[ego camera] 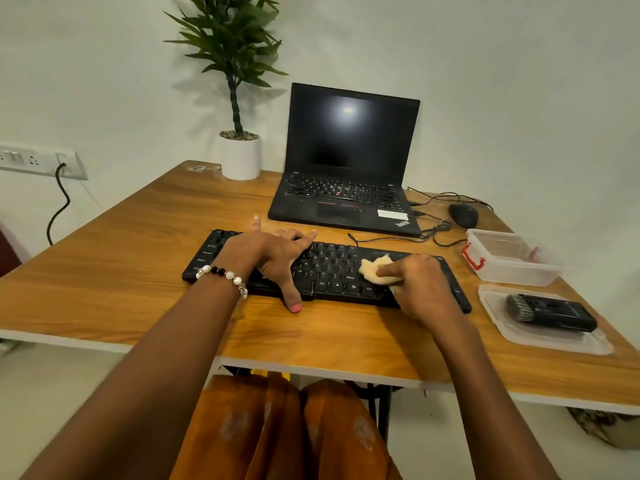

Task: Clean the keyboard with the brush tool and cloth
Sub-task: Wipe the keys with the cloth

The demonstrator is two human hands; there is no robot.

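the flat black plastic keyboard lies across the middle of the wooden bench, in front of an open black laptop. the right hand curls around a small pale yellow cloth and presses it onto the keys at the keyboard's right side. the left hand lies spread with straight fingers over the left half, steadying it and gripping nothing. the black brush tool rests on a clear plastic lid at the bench's right edge, beside a clear plastic box with a red clasp. pressing hard could catch a keycap edge with the cloth and lift it. if the left hand eases off, the keyboard may skid toward the thin black cable behind it.
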